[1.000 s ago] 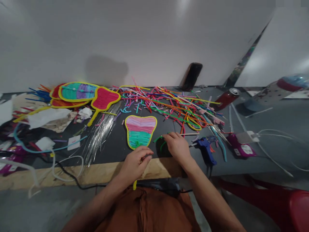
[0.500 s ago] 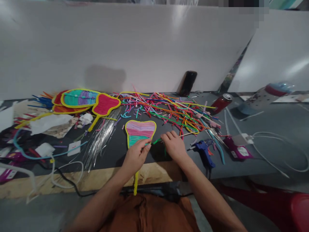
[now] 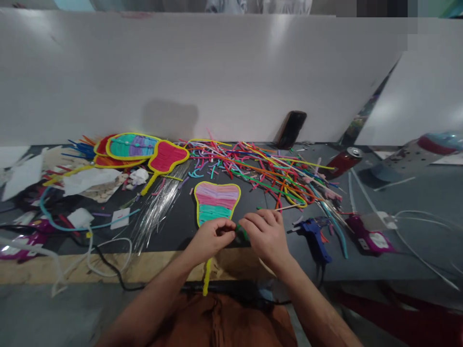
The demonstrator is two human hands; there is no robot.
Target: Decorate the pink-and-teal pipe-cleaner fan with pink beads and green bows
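Head view:

1. The scene is backed by a white panel (image 3: pixel 235 72), against which a phone (image 3: pixel 292 129) is leaned, apparently so that it is kept upright.
2. A dark worktop (image 3: pixel 177 229) is edged at the front by a wooden strip (image 3: pixel 155 262).
3. Across the back, a loose heap of pipe cleaners (image 3: pixel 260 168) is spread, perhaps so that colours can be picked out within reach.
4. At the left, yellow-edged paddles (image 3: pixel 135 147) are piled partly over one another, probably to leave the middle free; silver tinsel (image 3: pixel 159 207) is laid just beside them.
5. Directly before the person, a striped paddle (image 3: pixel 217 197) in lilac, pink and teal is laid flat. Its lower end is covered by the left hand, and a yellow stem (image 3: pixel 207 279) is seen emerging below that hand, past the wooden strip.
6. The left hand (image 3: pixel 213 238) is rested over the striped paddle, perhaps to steady it. Its thumb and fingers are curled nearly together; whether anything is pinched cannot be told.
7. The right hand (image 3: pixel 265 236) is held just beside, its fingers bent and seemingly closed on a green pipe cleaner.
8. A blue glue gun (image 3: pixel 316 238) is laid near the right hand, likely for easy pickup.
9. The green pipe cleaner (image 3: pixel 244 234) is mostly hidden, with only bits seen between the hands.
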